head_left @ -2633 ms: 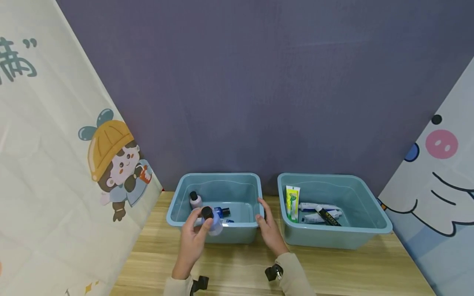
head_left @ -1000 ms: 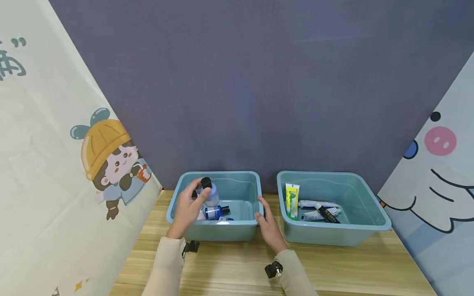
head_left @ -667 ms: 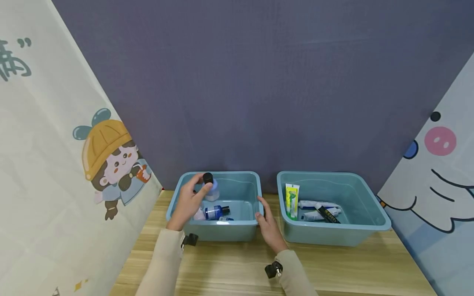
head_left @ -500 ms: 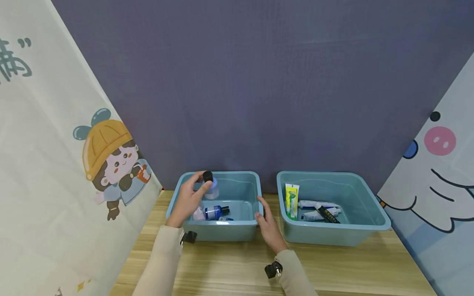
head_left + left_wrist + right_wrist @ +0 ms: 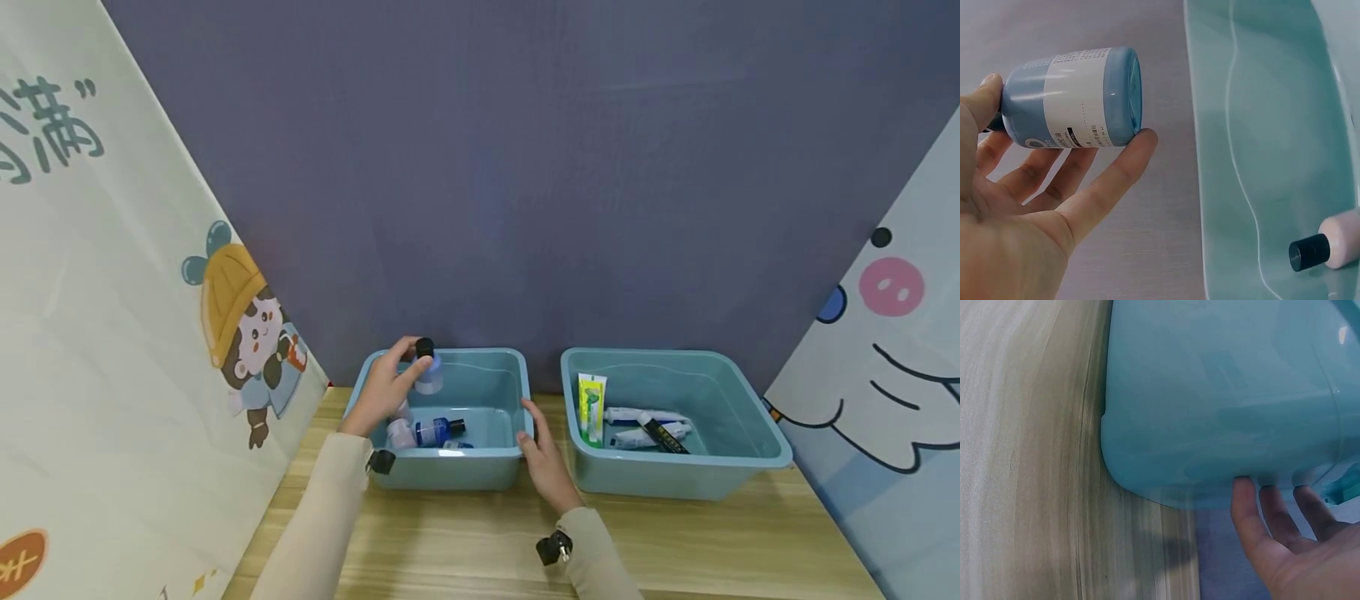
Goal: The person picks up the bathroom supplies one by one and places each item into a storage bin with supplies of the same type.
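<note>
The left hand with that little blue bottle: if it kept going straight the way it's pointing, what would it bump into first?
Probably the purple back wall. The left hand holds the blue bottle above the left bin's far rim, fingers pointing away from the person, with nothing else visible between. Depth is hard to judge.

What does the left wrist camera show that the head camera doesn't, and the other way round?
Only the left wrist view shows the pale blue bottle close up: its white label, flat base, and how the left hand pinches it between thumb and fingers.

Only the head view shows the right hand resting on the left bin, the second bin holding toothpaste tubes, the wooden table and the cartoon banners.

Both show the left hand holding the bottle over the left bin, and a small pink bottle with a black cap lying inside.
</note>
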`<state>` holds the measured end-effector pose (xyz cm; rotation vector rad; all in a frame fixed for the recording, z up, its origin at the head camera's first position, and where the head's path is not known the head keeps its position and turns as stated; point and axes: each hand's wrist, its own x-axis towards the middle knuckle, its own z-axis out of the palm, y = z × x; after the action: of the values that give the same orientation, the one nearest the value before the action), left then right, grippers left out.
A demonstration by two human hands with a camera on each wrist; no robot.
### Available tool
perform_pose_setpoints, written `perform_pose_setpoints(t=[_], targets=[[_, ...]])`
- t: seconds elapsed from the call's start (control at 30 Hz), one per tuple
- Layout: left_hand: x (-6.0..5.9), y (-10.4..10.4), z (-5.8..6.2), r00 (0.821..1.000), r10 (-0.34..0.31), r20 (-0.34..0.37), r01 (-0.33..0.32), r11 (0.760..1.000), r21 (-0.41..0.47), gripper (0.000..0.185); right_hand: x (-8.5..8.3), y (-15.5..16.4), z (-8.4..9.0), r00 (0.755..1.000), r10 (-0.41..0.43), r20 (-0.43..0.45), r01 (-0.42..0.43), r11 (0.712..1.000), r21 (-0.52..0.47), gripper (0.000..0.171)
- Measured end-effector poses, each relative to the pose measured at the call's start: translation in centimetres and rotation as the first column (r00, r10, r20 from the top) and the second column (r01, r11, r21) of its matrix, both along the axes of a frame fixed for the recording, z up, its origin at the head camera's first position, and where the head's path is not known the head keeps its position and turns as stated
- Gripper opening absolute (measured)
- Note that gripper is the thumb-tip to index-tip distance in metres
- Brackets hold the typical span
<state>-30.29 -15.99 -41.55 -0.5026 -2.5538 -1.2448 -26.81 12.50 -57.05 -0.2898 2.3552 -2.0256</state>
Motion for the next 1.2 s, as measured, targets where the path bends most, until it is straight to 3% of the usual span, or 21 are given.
perform_pose_setpoints(t=[0.33, 0.87, 1.2], targets=[[-1.7, -0.4, 0.0, 0.997, 0.006, 0.083, 0.001, 0.997, -0.081, 0.042, 0.3, 0.0, 0.1, 1.0, 0.001, -0.009, -0.001, 1.0, -0.004, 0.054], [-3.9, -1.1, -0.2, 0.985, -0.007, 0.17, 0.025, 0.994, -0.104, 0.041, 0.2, 0.0, -0.1, 1.0, -0.002, -0.021, 0.002, 1.0, 0.004, 0.054], [-5.1, -1.3, -0.9, 0.974, 0.034, 0.222, 0.01, 0.981, -0.194, 0.043, -0.1, 0.0, -0.2, 1.0, -0.01, -0.012, 0.01, 1.0, 0.016, 0.053]])
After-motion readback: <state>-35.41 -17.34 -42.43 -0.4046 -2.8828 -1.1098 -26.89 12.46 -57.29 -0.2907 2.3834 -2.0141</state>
